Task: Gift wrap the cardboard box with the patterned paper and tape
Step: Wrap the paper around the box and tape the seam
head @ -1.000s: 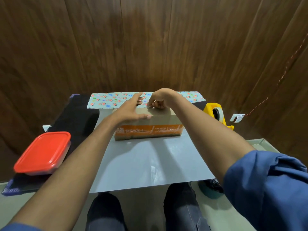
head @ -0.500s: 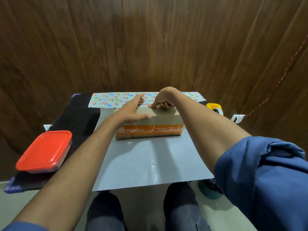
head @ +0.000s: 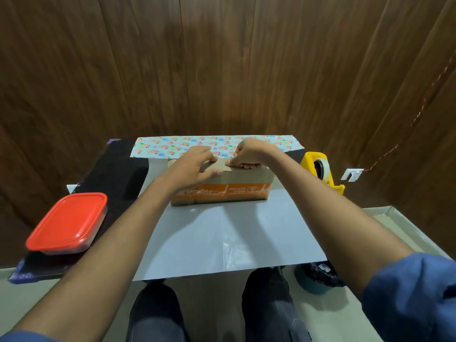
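Head view, only view. Cardboard box (head: 237, 185) sits at centre of table (head: 111, 174), long side toward the person, orange printed band on its near face. It rests on the patterned paper (head: 222, 233), which lies white side up; the far edge is folded toward the box, floral print showing along 12 o'clock.

Left hand (head: 191, 169) — laid on box top at its 9 o'clock end, fingers fairly straight and pressing down, thumb stretched along the near top edge. Grip state: flat, nothing clasped.

Right hand (head: 246, 154) — at box's far top edge, approx 12 o'clock, fingers curled under, tips against the top where floral edge meets cardboard. Whether it pinches the paper or just presses it: cannot tell. The two hands are near each other, not touching.

Tape dispenser (head: 319, 170), yellow w/ roll mounted, stands at 3 o'clock of the box, apart from it, beside the paper's edge.

Red-lidded container (head: 70, 222) at 8 o'clock on the dark table cover, well apart from box.

Blue sleeve (head: 409, 292) on right forearm, low at 4 o'clock. Person's knees visible at 6 o'clock below table edge.
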